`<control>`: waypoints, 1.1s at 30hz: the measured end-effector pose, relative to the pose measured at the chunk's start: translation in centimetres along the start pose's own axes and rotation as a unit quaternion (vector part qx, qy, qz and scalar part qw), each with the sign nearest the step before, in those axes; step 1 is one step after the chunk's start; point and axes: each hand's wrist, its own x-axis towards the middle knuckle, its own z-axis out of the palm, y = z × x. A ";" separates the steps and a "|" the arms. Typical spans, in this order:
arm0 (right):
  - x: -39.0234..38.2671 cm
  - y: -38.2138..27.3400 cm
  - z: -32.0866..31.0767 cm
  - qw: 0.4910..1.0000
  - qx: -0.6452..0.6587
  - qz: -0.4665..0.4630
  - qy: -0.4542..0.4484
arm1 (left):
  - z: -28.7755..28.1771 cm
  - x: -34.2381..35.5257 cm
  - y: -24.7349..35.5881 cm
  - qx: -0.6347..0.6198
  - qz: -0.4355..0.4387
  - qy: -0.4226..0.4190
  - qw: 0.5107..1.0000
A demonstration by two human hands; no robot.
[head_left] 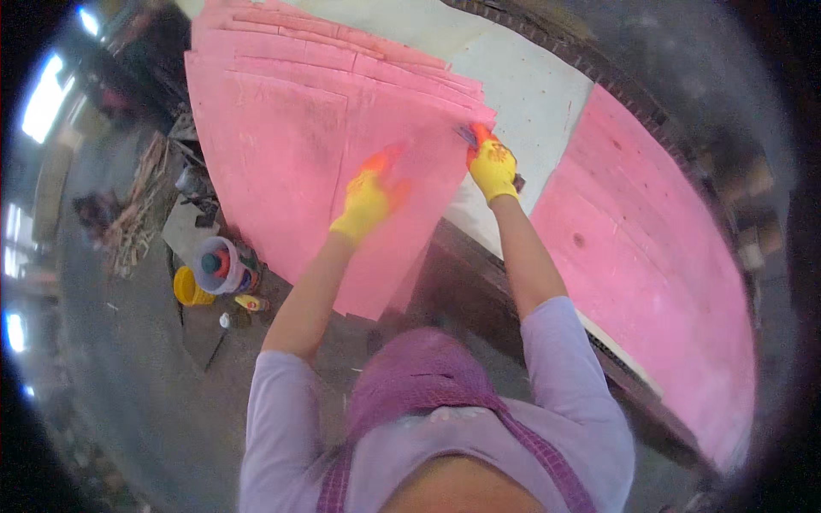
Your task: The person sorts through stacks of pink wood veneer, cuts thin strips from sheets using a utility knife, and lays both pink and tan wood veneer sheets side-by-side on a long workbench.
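A stack of pink sheets (274, 154) fills the upper middle, their edges staggered at the top. My right hand (491, 162), in a yellow and orange glove, is closed on a small tool (466, 135), seemingly a flat blade with a dark handle, at the stack's right edge. My left hand (373, 197), gloved alike, is over the stack's middle, smeared by motion; whether it touches or grips a sheet I cannot make out.
A white surface (522, 77) separates the stack from another pink sheet (641, 282) at right. At lower left stand a yellow container (190, 291) and a pale bucket (214, 269) with things inside. Loose wood scraps (141, 197) lie at far left.
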 end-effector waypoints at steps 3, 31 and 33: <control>-2.9 1.0 1.4 0.994 0.097 0.056 -0.015 | 1.4 5.2 -0.3 0.052 0.107 0.019 0.993; -7.6 -9.3 5.5 0.662 0.694 0.229 0.165 | 4.8 17.1 -2.7 0.258 0.401 -0.029 0.878; -8.7 -5.6 6.2 0.651 0.645 0.334 0.222 | 3.3 14.3 6.7 0.330 0.327 -0.123 0.877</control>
